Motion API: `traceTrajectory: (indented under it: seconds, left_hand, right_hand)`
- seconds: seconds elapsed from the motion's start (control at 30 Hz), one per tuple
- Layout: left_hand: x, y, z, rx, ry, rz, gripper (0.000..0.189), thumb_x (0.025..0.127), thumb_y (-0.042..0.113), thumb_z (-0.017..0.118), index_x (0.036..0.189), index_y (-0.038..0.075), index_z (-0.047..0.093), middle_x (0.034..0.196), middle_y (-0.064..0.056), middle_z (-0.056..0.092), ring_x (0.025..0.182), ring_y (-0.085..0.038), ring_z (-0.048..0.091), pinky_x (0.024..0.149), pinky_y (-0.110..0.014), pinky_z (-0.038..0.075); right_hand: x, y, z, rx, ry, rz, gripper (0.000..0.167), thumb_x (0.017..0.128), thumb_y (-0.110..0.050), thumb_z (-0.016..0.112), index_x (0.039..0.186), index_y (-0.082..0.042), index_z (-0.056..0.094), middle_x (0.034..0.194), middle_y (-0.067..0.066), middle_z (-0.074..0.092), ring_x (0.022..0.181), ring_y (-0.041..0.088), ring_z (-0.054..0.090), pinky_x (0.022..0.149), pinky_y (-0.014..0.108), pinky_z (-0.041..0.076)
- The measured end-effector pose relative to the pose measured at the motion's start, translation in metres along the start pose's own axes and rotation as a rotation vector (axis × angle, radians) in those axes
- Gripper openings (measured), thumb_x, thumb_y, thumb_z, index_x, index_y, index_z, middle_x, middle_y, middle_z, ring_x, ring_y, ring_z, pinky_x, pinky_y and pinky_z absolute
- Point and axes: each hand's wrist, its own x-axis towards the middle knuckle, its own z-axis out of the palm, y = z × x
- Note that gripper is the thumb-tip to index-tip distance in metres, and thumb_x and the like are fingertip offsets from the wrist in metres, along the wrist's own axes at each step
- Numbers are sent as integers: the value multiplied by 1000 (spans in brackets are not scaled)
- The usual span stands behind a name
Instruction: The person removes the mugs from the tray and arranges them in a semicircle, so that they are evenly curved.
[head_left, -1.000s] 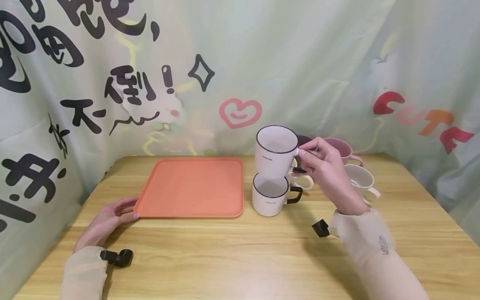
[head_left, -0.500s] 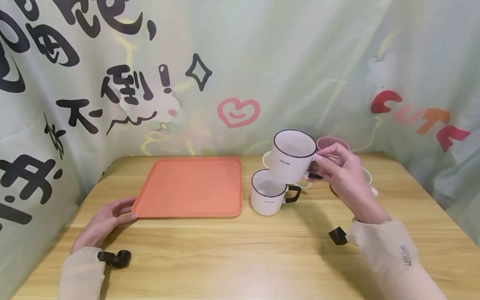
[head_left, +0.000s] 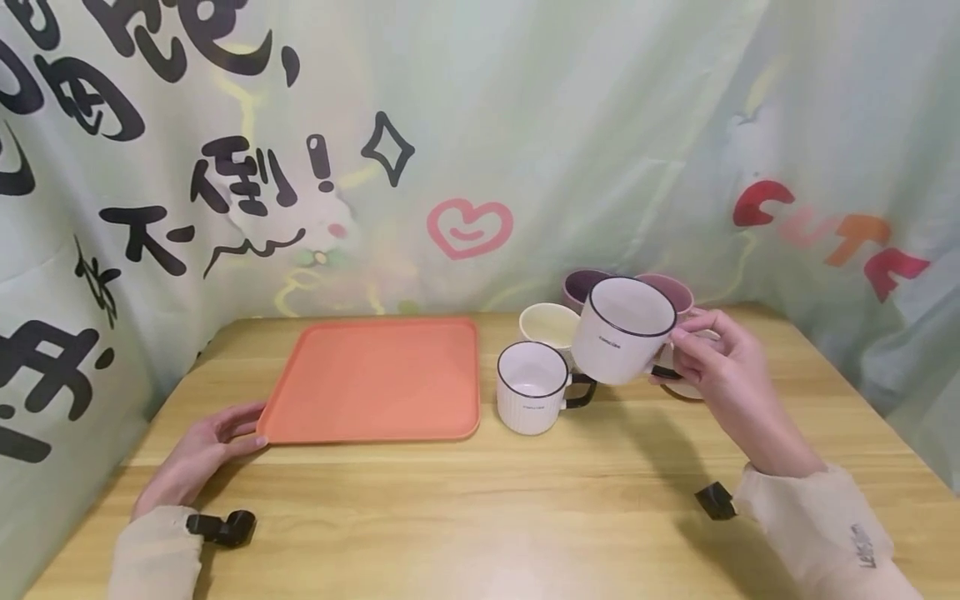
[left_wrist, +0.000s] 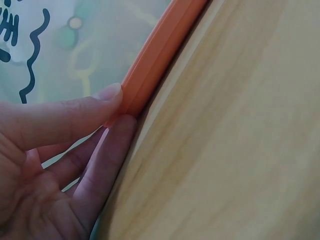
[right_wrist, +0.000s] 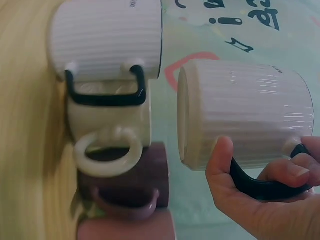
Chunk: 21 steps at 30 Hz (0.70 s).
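Note:
My right hand (head_left: 723, 367) grips a white mug (head_left: 626, 333) with a dark rim by its black handle, holding it in the air. In the right wrist view the ribbed side of this mug (right_wrist: 245, 115) shows, fingers curled at the handle (right_wrist: 265, 187). On the table a matching white mug (head_left: 531, 392) stands upright, apart from the raised one. Behind it are a cream mug (head_left: 550, 323), a dark purple mug (head_left: 579, 285) and a pink mug (head_left: 671, 292), partly hidden. My left hand (head_left: 198, 450) pinches the near left corner of an orange tray (head_left: 375, 379) between thumb and fingers.
Beside my right fingers, another light-coloured mug (head_left: 684, 387) is mostly hidden. The wooden table (head_left: 450, 517) ends at a printed curtain (head_left: 570, 150) along the back and sides. A black wrist camera sits on each sleeve.
The raised white mug has moved right and a little lower with my right hand, away from above the standing white mug. My left hand stays at the tray corner. The head view shifts slightly.

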Motion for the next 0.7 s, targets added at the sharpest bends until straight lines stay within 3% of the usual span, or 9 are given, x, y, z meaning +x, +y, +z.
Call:
traceTrajectory:
  seconds: [0.1,0.23,0.37,0.43,0.7]
  left_hand:
    - [-1,-1,0,-17,-5,-4,73,96,26,73,151,-8,38,144,-31,50,102,13,51,84,-14,40]
    - [-1,-1,0,-28,-13,-2,73,97,25,72,151,-9,37,144,-32,50,102,13,52,84,-13,41]
    - [-1,-1,0,-16,-10,-12,74,96,26,72,151,-8,37,144,-31,50,102,13,51,84,-13,41]
    - [-1,-1,0,-8,-12,-18,74,96,28,72,152,-7,37,145,-30,50,103,13,51,84,-13,40]
    - [-1,-1,0,-3,-19,-29,75,97,30,72,153,-5,37,146,-28,50,104,13,49,84,-12,38]
  right_hand:
    - [-7,2,-11,20,3,9,20,101,11,50,94,-6,60,73,4,45,59,20,28,53,23,29]
    - [-15,2,-25,9,-1,44,20,102,10,48,95,-6,58,64,8,25,60,22,30,58,25,49]
    - [-23,2,-36,-10,-29,46,20,102,11,47,96,-4,58,65,9,25,61,19,39,62,28,55]
    - [-26,2,-42,-15,-50,52,20,102,12,46,97,-3,57,66,10,27,62,19,42,68,38,60]
    - [-40,8,-63,-79,-40,93,22,100,14,47,95,-3,60,64,8,37,61,18,42,68,37,60]
